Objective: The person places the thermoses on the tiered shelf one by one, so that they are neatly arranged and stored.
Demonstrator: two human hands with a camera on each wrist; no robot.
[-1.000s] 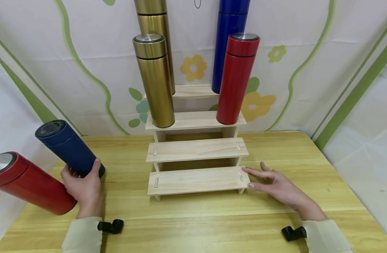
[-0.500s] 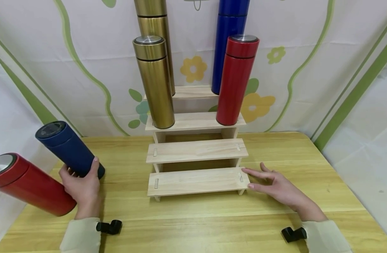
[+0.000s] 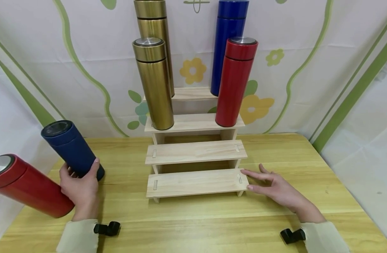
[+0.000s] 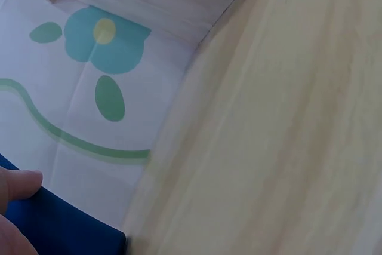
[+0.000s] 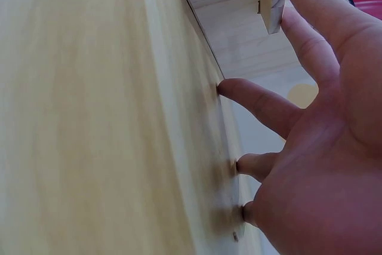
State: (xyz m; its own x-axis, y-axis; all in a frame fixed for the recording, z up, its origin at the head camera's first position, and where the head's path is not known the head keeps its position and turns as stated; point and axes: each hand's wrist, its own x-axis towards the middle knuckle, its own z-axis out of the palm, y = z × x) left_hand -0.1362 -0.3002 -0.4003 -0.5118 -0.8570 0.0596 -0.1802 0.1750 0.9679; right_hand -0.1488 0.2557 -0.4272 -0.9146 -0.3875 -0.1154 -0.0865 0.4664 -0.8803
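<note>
My left hand grips the lower part of a dark blue thermos bottle, thumb on its right side. The bottle stands near the table's left side; its lower end also shows in the left wrist view. Beside that hand, to its left, is a red thermos bottle with a silver lid top. My right hand, fingers spread, touches the right end of the lowest step of a wooden stepped rack. In the right wrist view, other fingertips of the right hand rest on the table.
On the rack's upper steps stand two gold thermos bottles, a red thermos bottle and a blue thermos bottle. The wooden table ends at a printed fabric wall behind the rack.
The top of the dark blue bottle has swung slightly right while my left hand keeps its grip. The head view has shifted a little. My right hand stays at the rack's lowest step.
</note>
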